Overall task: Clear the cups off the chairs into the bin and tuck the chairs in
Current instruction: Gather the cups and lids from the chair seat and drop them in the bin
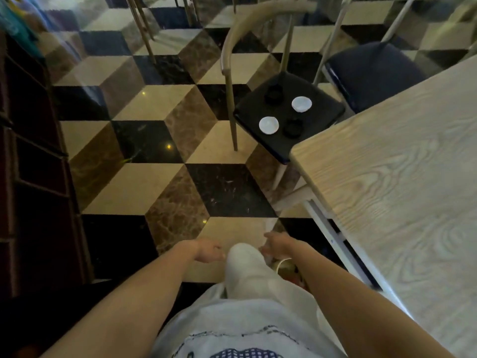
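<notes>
Heading for the loaded chair
Left hand and right hand are hanging apart, holding nothing; four cups sitting mid-seat risk tipping if it's bumped.

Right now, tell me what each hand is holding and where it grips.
Nothing is held. The left hand and right hand hang empty; four cups sit on the chair.

Open floor ahead — table blocks right.

Both hands, left and right, hang low, seemingly empty.
</notes>
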